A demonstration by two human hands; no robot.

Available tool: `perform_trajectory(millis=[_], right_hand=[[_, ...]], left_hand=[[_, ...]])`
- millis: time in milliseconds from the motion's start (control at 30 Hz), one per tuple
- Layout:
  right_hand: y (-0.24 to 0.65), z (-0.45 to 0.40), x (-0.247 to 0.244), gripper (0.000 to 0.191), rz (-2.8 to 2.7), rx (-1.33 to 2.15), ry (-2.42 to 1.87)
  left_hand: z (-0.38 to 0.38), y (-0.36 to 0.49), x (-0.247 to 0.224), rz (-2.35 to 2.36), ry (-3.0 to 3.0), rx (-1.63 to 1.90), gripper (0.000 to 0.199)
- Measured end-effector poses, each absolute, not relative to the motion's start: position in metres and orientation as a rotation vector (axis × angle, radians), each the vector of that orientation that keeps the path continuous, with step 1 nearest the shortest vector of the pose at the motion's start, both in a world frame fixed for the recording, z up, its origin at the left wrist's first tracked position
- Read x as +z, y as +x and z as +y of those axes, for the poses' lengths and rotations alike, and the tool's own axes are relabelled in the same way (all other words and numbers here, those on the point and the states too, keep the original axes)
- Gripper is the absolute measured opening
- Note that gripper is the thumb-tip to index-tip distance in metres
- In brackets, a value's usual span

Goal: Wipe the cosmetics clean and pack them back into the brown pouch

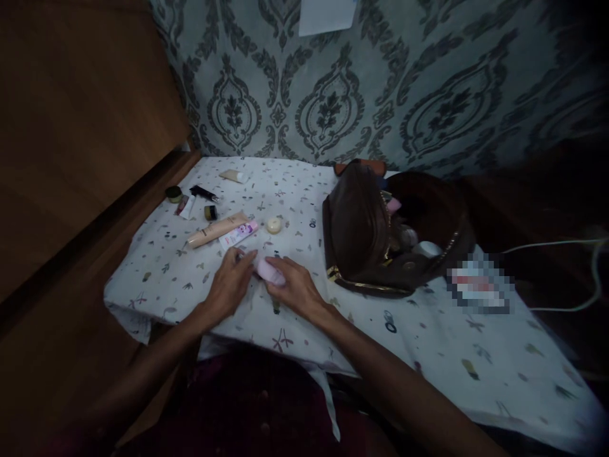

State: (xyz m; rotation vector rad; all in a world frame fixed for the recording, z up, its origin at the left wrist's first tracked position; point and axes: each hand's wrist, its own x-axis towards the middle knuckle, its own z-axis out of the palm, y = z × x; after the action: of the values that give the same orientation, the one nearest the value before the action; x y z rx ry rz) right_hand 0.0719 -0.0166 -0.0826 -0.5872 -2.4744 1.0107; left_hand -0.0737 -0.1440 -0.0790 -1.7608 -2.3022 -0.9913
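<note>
Near the front of the cloth-covered table, my right hand (295, 287) is closed around a small pale pink bottle (271, 271), which lies tilted between both hands. The fingers of my left hand (231, 279) are bent and pinched at the bottle's left end; their exact hold is partly hidden. Just beyond my left hand lie a white and purple printed tube (238, 235) and a longer beige tube (216, 230). A small round cream-coloured jar (274, 225) sits beyond the bottle.
To the right stands a brown handbag (356, 222), unzipped, with several items inside. A small dark jar (210, 212), a black tube (204, 193), a white tube (186, 207), a green-lidded jar (174, 193) and another beige tube (232, 176) lie at the left. Wooden furniture (85, 108) borders that side.
</note>
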Motion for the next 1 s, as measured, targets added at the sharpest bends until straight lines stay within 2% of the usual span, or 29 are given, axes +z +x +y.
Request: perform_trajectory(millis=[100, 200, 300, 533, 733, 867, 1000], right_hand=[[0.07, -0.014, -0.08, 0.043, -2.162, 1.546, -0.673], [0.069, -0.013, -0.074, 0.052, -1.79, 2.068, -0.722], [0.07, -0.015, -0.067, 0.057, -1.497, 2.328, -0.753], [0.07, -0.016, -0.06, 0.039, -1.137, 2.482, -0.659], [0.076, -0.015, -0.049, 0.044, -1.141, 2.571, -0.582], [0.079, -0.015, -0.048, 0.047, -1.137, 2.635, -0.481], [0.075, -0.015, -0.055, 0.051, -1.131, 2.668, -0.409]], left_hand=[[-0.133, -0.099, -0.072, -2.299, -1.613, -1.187, 0.035], [-0.124, -0.108, -0.063, -2.263, -1.549, -1.364, 0.034], [-0.121, -0.092, -0.059, -2.217, -1.578, -1.427, 0.033], [-0.123, -0.037, -0.056, -2.109, -1.88, -1.447, 0.035], [-0.11, -0.062, -0.033, -2.091, -1.69, -1.457, 0.033], [-0.098, -0.083, -0.024, -2.123, -1.418, -1.675, 0.035], [-0.089, -0.076, -0.033, -2.299, -1.041, -2.101, 0.037]])
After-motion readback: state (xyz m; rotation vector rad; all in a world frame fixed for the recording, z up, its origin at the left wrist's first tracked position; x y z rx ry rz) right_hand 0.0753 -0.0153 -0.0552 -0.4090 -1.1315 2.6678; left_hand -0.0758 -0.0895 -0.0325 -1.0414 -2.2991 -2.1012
